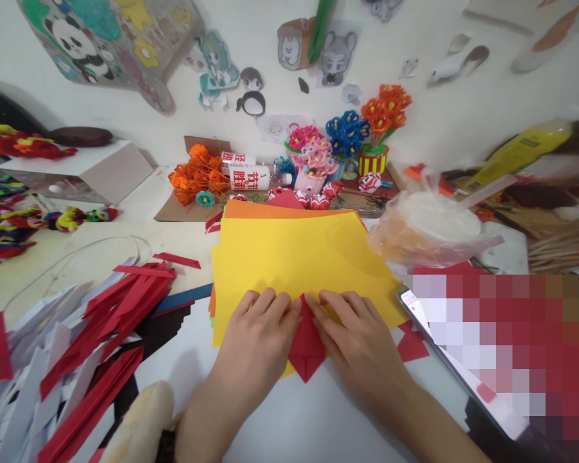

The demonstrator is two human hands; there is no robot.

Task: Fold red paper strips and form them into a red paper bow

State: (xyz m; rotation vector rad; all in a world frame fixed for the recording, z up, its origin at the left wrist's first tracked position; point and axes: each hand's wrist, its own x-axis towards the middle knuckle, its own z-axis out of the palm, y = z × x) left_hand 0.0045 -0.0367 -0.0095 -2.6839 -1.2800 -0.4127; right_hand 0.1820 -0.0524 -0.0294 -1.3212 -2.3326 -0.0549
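A piece of red folded paper point(307, 347), shaped like a narrow diamond, lies over the front edge of a yellow sheet point(294, 251). My left hand point(265, 328) grips its left side, the fingers curled and the thumb against the top point. From the right, my right hand point(354, 325) presses on the same paper, with fingers bent and fingertips at its top and right edge. The palms and the undersides of the fingers are hidden. Under the yellow sheet, orange paper point(251, 208) sticks out at the back.
Red and white paper strips point(120, 302) are heaped at the left. A phone point(463, 360) leans at the right, below a bagged cup point(439, 215). Along the wall are orange flowers point(197, 175), a plastic bottle point(251, 177) and a striped flowerpot point(372, 159). A white box point(91, 167) stands back left.
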